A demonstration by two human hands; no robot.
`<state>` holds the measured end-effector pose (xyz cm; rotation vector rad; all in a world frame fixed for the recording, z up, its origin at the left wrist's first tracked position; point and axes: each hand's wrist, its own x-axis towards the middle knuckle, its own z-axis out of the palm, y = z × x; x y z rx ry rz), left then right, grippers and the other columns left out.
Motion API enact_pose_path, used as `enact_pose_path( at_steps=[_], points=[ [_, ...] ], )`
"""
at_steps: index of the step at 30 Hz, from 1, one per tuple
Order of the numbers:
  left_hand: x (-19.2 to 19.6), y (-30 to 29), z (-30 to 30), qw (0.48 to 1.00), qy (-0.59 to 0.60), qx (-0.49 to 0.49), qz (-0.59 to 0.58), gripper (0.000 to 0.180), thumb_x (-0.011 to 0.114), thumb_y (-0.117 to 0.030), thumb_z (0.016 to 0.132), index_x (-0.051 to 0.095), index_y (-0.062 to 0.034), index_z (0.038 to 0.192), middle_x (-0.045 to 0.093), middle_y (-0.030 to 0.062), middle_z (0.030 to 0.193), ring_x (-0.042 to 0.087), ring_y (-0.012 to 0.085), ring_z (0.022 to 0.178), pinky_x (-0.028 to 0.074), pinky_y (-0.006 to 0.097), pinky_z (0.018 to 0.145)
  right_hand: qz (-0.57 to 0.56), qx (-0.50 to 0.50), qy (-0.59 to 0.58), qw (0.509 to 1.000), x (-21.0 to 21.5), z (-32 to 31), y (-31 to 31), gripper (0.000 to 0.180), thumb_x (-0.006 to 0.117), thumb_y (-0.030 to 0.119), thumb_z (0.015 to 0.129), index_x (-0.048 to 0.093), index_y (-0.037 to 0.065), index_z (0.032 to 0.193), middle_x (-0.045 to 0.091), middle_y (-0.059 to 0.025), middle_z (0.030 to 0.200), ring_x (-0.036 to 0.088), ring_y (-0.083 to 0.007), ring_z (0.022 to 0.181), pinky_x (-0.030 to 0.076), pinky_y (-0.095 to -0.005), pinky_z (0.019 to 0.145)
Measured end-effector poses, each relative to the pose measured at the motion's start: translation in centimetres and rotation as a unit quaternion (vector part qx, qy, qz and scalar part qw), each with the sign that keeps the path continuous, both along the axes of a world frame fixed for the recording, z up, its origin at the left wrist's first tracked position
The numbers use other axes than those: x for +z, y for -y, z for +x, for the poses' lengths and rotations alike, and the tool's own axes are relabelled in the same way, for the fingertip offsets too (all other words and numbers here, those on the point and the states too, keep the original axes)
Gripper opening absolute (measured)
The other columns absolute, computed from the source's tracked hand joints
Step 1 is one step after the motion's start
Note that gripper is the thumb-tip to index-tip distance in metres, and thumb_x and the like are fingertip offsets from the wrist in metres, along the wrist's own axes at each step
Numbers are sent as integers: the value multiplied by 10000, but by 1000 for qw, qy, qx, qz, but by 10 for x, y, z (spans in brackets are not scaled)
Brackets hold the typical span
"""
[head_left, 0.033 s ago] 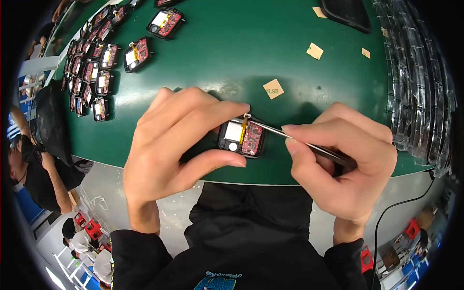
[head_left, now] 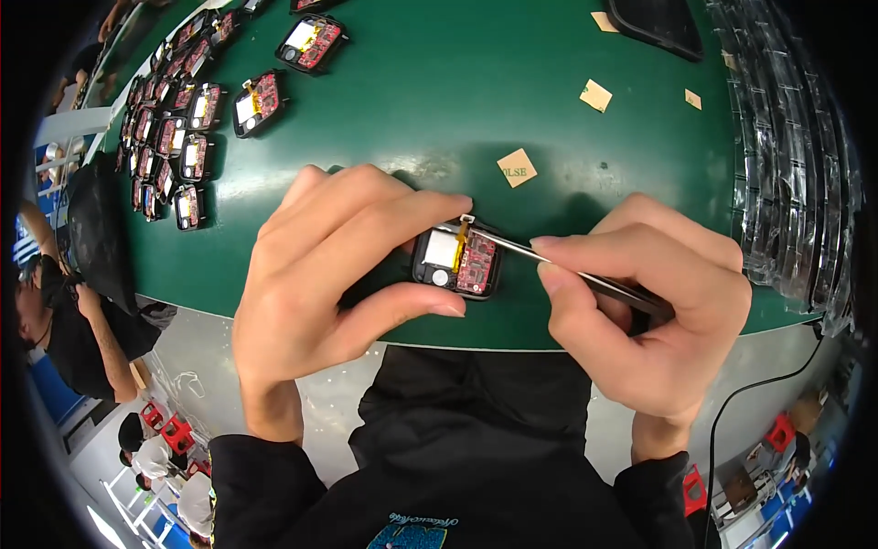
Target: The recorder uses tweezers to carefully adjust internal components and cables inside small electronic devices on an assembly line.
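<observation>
On the green table near its front edge lies a small black device housing [head_left: 456, 260], open on top. Inside it are a white battery, a red circuit board, a round silver part and a yellow flex strip ending in a small white connector at the upper edge. My left hand [head_left: 338, 265] grips the housing from the left, index finger at the top by the connector, thumb at the lower edge. My right hand [head_left: 654, 302] pinches a pair of metal tweezers [head_left: 585, 274], whose tips reach the top of the circuit board beside the yellow strip.
Several similar open housings [head_left: 174, 137] crowd the table's far left, with two set apart [head_left: 259, 103]. Small beige paper squares [head_left: 518, 168] lie beyond my hands. Rows of clear-wrapped black parts [head_left: 786, 156] line the right side. A black tray [head_left: 657, 27] sits at the back; people work at left.
</observation>
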<state>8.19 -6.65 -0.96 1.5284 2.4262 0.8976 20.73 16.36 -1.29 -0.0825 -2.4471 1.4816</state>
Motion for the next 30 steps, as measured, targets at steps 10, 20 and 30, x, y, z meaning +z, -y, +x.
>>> enact_pose_path(
  at_steps=[10,20,30],
  points=[
    [-6,-1,0,1000,-11,10,22,744,858,-549,709,778,53,1138,783,126,997,627,232,783,407,340,710,43,-1,-38,998,-4,-2,0,219,785,-89,728,831,-5,926,656,-29,697,446,-34,494,302,-211,489],
    [-6,-1,1,999,-7,34,32,763,859,-592,672,798,13,1133,609,37,766,435,166,665,309,329,647,100,-23,-106,989,-13,3,7,335,847,-87,691,861,18,1008,677,-26,784,422,-35,501,293,-223,463],
    [-3,4,-9,999,30,-4,24,778,823,-643,711,804,21,1116,728,66,853,463,153,663,316,328,666,65,-5,-110,992,-14,2,5,308,827,-113,707,860,3,990,682,-41,779,476,-33,520,304,-211,463]
  ],
)
